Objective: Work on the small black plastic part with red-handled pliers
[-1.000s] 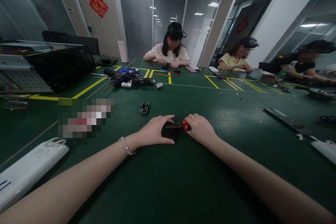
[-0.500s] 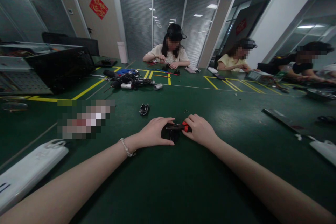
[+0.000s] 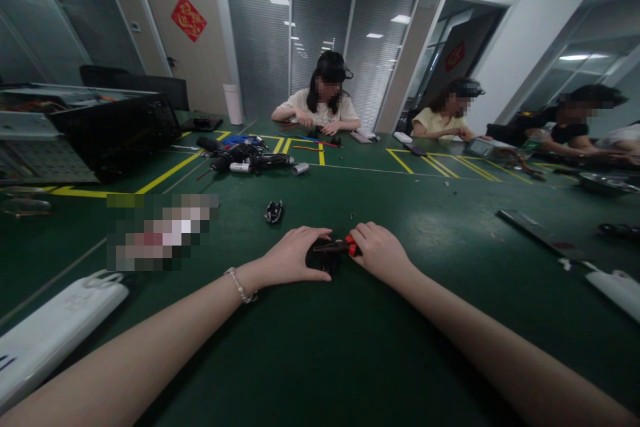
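My right hand (image 3: 381, 248) is closed around the red handles of a pair of pliers (image 3: 334, 246). The dark jaws point left, over a black part (image 3: 329, 263) on the green table. My left hand (image 3: 297, 255), with a beaded bracelet at its wrist, curls around that black part, thumb at the near side and fingers at the far side. The part's shape is hard to make out against the dark table. Beyond my left hand lies a small black and silver piece (image 3: 274, 211). Tiny screw-like bits (image 3: 353, 215) lie beyond the pliers.
A computer case (image 3: 115, 137) stands at far left. Dark tools and parts (image 3: 243, 155) are heaped beyond my hands. A white power strip (image 3: 65, 333) lies at left, another white object (image 3: 617, 287) at right. Several people sit around the table, one person (image 3: 320, 103) opposite me.
The plier jaws have shifted slightly left and down, toward the black part. My left hand keeps its hold. The whole view has shifted slightly.
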{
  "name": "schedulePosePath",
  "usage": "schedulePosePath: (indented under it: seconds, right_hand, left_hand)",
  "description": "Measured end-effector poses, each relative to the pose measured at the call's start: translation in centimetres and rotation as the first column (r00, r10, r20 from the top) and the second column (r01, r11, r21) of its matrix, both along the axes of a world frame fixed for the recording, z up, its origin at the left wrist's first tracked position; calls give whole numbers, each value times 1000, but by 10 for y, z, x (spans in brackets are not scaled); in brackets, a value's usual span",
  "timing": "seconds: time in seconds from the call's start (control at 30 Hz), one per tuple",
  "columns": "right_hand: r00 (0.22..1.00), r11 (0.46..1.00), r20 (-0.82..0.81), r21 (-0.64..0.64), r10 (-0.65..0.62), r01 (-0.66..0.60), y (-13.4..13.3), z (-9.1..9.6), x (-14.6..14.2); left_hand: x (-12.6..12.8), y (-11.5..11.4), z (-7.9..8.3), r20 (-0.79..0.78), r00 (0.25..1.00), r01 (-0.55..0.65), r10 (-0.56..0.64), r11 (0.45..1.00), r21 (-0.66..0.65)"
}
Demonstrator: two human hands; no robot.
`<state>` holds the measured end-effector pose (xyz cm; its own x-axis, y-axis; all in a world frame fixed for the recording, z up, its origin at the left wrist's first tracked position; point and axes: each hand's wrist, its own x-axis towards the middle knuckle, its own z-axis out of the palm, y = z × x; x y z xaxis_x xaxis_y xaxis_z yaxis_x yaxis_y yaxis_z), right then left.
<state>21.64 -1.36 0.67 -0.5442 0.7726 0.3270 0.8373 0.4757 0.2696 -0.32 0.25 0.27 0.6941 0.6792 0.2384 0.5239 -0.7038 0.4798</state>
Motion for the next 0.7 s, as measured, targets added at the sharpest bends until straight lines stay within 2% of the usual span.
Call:
schedulePosePath:
  seconds: [0.27,0.7]
  right_hand:
    - [1000,1000,-5,29,-4,4,-1,0,-1]
    - [999,1000,-42,7,-27,27,0,-1,0]
  left_hand:
    - [0,-1,0,4,1000,11,-11,1000,-3]
    - [0,-1,0,-1,1000,5,-5,1000,7]
